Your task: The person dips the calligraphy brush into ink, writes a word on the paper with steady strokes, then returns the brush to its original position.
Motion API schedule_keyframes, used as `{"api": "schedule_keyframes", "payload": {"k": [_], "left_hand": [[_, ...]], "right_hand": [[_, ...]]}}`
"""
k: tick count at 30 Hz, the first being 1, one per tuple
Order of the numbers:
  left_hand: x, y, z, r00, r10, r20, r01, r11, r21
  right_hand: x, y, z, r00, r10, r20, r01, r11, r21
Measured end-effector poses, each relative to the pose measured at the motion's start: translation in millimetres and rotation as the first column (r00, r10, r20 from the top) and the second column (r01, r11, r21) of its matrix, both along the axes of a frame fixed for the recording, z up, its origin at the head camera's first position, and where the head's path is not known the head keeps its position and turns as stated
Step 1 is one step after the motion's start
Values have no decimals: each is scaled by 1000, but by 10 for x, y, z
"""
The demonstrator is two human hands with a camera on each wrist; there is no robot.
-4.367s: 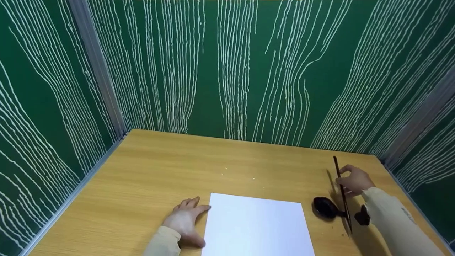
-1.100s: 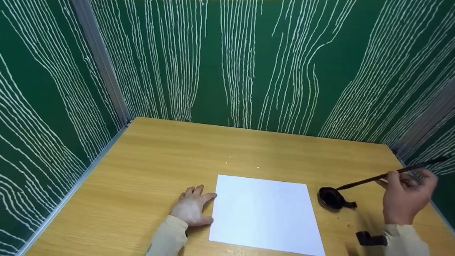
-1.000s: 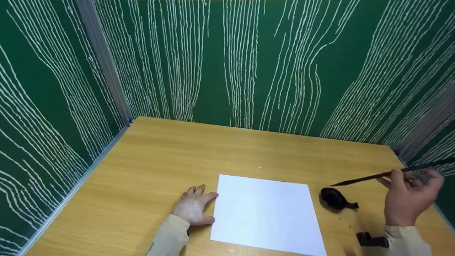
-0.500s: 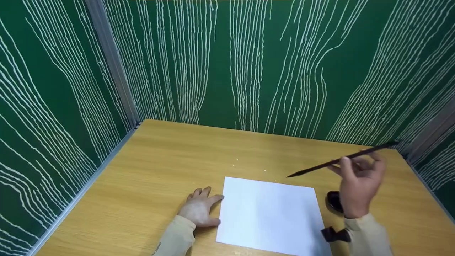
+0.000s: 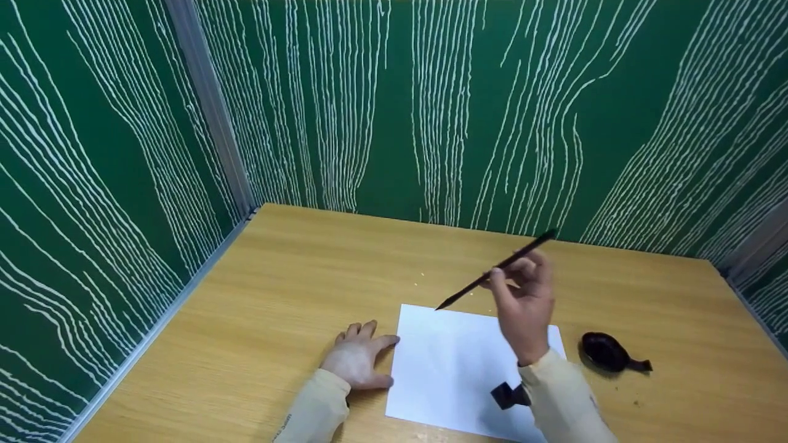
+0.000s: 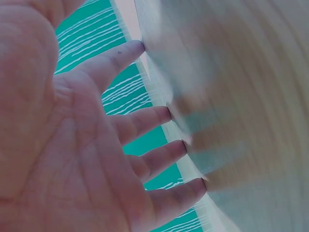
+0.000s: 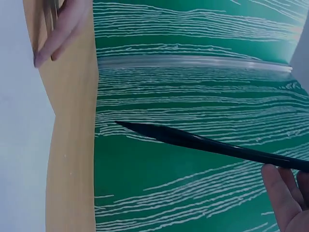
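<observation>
A dark brush (image 5: 492,272) slants through the fingers of my right hand (image 5: 526,307), which pinches it near mid-handle. Its pointed tip hangs over the far edge of a white sheet of paper (image 5: 449,369); the right wrist view shows the tip (image 7: 133,126) in the air, apart from the paper (image 7: 24,145). My left hand (image 5: 357,360) lies with spread fingers at the sheet's left edge, thumb and forefinger touching it. In the left wrist view the fingertips of this hand (image 6: 96,125) press on the tabletop. My right hand and sleeve hide the sheet's right part.
A small dark dish with a short handle (image 5: 606,352) stands right of the paper on the wooden table (image 5: 295,264). Tiny pale bits and a few dark specks lie on the wood. Green walls with white wavy lines (image 5: 394,111) enclose the table's back and sides.
My right hand took up the brush, dipped its tip at the dark dish, then moved left with it over the paper. The left hand has stayed at the sheet's edge.
</observation>
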State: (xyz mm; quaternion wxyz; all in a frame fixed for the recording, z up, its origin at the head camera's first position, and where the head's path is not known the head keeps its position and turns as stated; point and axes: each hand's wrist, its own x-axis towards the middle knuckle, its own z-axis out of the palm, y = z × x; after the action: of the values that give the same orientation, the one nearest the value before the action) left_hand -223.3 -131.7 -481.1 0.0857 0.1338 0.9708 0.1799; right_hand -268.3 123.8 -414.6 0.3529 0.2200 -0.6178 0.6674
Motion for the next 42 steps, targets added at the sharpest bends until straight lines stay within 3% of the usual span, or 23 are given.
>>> {"api": "schedule_keyframes", "payload": {"k": [3,7,17,28,42], "left_hand": [[-1,18,-6,1000,7,1,-7,1000,-9],[-10,53,-8,1000,21,15,-20,999,-27],[-12,83,-14,1000,-5,-3,5,1000,-8],[-7,4,3,999,31,27,-30,999,-10],[-16,20,27,1000,15,0,-15,999,-38]], "right_hand": [[-18,-116,-48,997,-71,20,68,990,121],[-35,-203,-140,992,-99,74,83,977,198],[-87,-299,-357,990,-43,135,14,977,213],[-76,-444,-424,983,-58,172,10,963,269],[-103,-447,-506,988,-82,132,37,951,308]]}}
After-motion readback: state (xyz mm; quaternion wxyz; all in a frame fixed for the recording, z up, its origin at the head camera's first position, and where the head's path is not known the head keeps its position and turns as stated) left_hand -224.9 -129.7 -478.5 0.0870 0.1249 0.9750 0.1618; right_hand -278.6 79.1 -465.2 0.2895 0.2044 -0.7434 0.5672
